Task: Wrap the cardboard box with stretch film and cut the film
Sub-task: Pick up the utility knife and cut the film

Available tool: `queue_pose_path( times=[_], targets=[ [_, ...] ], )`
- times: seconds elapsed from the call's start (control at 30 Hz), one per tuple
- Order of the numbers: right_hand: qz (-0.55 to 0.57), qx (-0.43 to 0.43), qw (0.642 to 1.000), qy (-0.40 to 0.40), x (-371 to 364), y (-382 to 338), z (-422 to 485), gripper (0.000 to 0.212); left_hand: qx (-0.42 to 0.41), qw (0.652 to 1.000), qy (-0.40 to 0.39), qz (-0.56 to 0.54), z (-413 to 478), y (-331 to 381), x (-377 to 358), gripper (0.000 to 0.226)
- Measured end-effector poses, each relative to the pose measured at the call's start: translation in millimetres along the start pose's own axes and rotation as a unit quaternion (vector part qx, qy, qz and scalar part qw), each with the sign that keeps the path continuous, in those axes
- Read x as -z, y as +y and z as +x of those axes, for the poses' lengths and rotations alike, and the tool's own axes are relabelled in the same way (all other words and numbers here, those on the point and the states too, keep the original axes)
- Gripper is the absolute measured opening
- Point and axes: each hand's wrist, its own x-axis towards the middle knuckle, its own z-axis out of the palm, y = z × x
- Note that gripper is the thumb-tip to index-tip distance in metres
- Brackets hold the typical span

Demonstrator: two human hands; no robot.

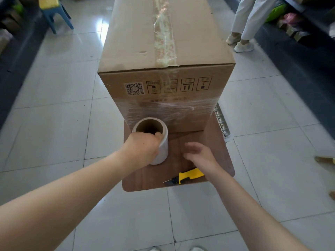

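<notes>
My left hand (143,145) grips the upright white roll of stretch film (154,140), thumb hooked into its cardboard core so it can turn, just in front of the tall brown cardboard box (163,51) standing on a dark wooden board (213,142). Film already bands the box's lower part. My right hand (199,154) hovers open and empty beside the roll. The yellow-handled utility knife (188,175) lies nearer me on the board, within reach for cutting.

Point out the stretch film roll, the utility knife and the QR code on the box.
stretch film roll (163,142), head view, outer side wall
utility knife (190,174), head view, yellow handle
QR code (134,89), head view, centre
</notes>
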Motion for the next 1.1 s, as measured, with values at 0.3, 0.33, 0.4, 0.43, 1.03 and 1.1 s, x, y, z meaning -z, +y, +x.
queue_pose_path(
  times=[0.3,0.33,0.4,0.43,1.03,1.1],
  targets=[
    [-0.375,0.12,0.918,-0.049,2.6,33.5,-11.6,0.042,0.046,0.993,0.027,-0.102,10.2,3.2,-7.5,0.028],
    [-0.42,0.128,0.897,-0.051,7.3,36.9,-11.9,0.047,0.037,0.997,0.042,-0.05,9.1,4.0,-10.1,0.031],
    [-0.495,0.145,0.855,-0.063,18.7,46.0,-12.9,0.052,0.012,0.999,0.04,0.024,6.9,3.2,-13.8,0.041],
    [-0.517,0.16,0.838,-0.068,24.2,50.6,-13.0,0.052,0.004,0.999,0.04,0.036,7.0,2.3,-14.8,0.044],
    [-0.316,0.25,0.915,0.028,68.5,1.0,-47.2,0.032,-0.007,0.995,0.088,-0.047,0.9,-1.4,-14.9,0.042],
    [-0.296,0.271,0.916,0.019,55.6,-14.6,-50.7,0.026,0.0,0.993,0.101,-0.057,-1.2,-2.1,-20.4,0.042]
  ],
)
